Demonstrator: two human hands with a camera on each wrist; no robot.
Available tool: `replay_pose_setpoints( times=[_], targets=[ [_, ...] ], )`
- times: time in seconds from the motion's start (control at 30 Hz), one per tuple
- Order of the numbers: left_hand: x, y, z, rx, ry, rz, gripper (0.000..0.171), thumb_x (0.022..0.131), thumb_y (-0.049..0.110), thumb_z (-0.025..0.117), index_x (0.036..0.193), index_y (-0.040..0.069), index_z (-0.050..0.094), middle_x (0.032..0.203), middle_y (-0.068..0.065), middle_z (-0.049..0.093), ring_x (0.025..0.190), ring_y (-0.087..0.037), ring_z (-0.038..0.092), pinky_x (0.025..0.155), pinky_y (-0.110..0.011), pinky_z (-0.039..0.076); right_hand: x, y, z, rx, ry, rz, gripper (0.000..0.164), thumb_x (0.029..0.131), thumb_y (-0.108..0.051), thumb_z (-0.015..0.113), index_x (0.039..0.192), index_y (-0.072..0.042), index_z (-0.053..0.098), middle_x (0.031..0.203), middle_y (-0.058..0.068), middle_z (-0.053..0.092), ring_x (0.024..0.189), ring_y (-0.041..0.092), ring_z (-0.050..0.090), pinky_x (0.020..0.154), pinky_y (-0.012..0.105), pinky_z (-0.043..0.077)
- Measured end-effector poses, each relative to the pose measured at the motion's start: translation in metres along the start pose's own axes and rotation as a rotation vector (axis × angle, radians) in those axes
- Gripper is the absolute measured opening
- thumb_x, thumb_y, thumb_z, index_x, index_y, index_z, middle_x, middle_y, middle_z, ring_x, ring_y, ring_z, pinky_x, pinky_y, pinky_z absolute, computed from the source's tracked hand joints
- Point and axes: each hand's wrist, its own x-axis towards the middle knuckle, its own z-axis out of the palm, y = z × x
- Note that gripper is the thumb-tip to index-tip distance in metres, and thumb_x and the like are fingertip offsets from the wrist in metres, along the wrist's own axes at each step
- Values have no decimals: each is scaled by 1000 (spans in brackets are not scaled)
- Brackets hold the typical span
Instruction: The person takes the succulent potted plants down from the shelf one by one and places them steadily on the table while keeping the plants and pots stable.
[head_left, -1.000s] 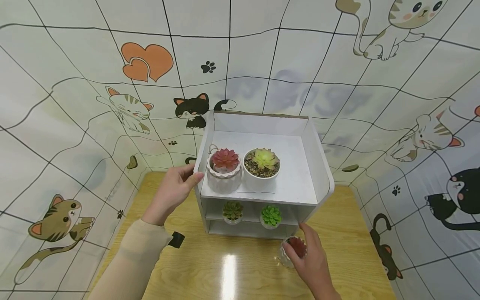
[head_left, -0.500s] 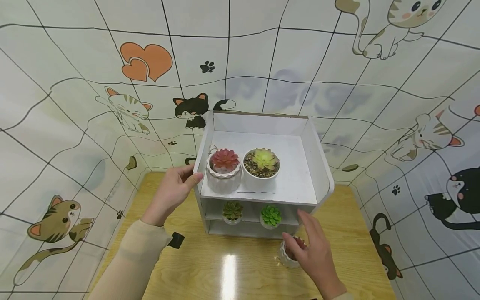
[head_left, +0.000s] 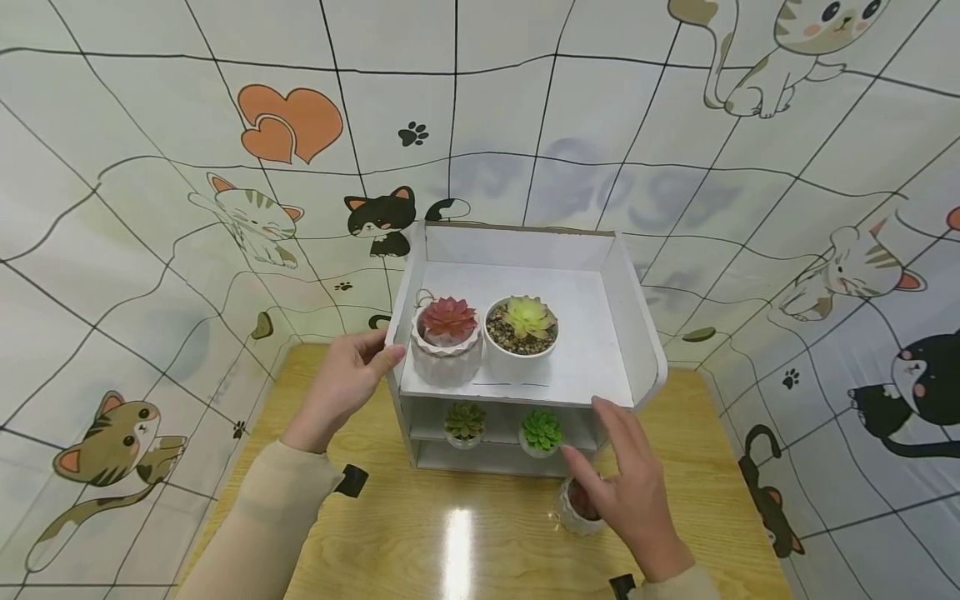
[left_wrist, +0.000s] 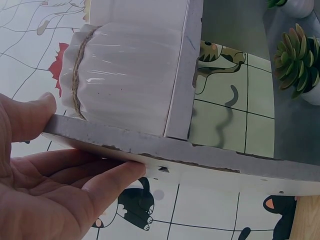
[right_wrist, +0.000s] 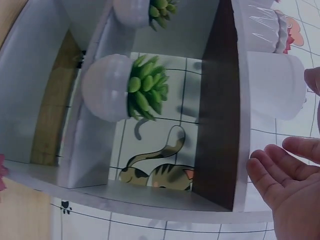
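Observation:
My left hand [head_left: 341,387] grips the left side panel of a small white shelf [head_left: 581,312]; in the left wrist view the thumb lies on one face and fingers on the other. My right hand [head_left: 630,487], fingers spread and holding nothing, is at the shelf's right front, fingertips close to the top board's edge. Below it on the table, partly covered, is a potted red succulent [head_left: 576,512]. On the top board sit another red succulent [head_left: 447,346] in a wavy-rimmed pot and a yellow-green succulent [head_left: 525,325]. The middle tier holds a dark green succulent [head_left: 464,423] and a bright green succulent [head_left: 542,431].
The shelf stands on a wooden table [head_left: 405,533]. White cloth [head_left: 510,108] printed with cats and grid lines surrounds the table at the back and sides. Raised panels edge the top board at the back and both sides.
My right hand has moved up from the red succulent on the table toward the top board, its fingers spreading. My left hand stays on the side panel.

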Motion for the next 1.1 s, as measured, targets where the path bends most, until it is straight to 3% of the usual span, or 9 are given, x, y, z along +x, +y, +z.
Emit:
replay_pose_setpoints(
  times=[0.27, 0.43, 0.67, 0.9, 1.1],
  targets=[
    [-1, 1, -1, -16, -9, 4, 43, 106, 13, 59, 143, -8, 56, 135, -24, 65, 117, -32, 65, 93, -28, 53, 10, -2, 0, 38, -18, 19, 73, 101, -56, 58, 138, 7, 59, 131, 24, 61, 119, 39, 59, 112, 11, 33],
    [-1, 2, -1, -22, -19, -2, 44, 106, 14, 59, 144, -7, 55, 137, -24, 64, 118, -32, 64, 97, -35, 53, 16, -1, 1, 51, -2, -16, 71, 101, -55, 59, 138, 5, 60, 133, 23, 62, 120, 39, 59, 113, 12, 33],
    [-1, 2, -1, -18, -17, -8, 44, 106, 13, 59, 145, -8, 54, 138, -24, 63, 120, -31, 63, 101, -40, 52, 26, -2, 2, 89, -19, 6, 70, 100, -54, 62, 137, 5, 60, 131, 21, 63, 117, 37, 61, 110, 10, 34],
    [-1, 2, 0, -3, -11, -5, 45, 106, 14, 59, 145, -8, 54, 138, -24, 63, 120, -31, 63, 101, -41, 52, 38, -2, 6, 148, -22, 13, 57, 93, -27, 79, 138, 2, 60, 133, 17, 64, 116, 34, 64, 107, 12, 39],
    [-1, 2, 0, 16, -5, 1, 44, 106, 14, 59, 144, -9, 54, 136, -24, 64, 119, -32, 63, 101, -44, 52, 49, -5, 9, 176, -65, 100, 60, 83, -5, 84, 138, 1, 60, 134, 16, 64, 120, 32, 64, 108, 13, 41]
  ],
)
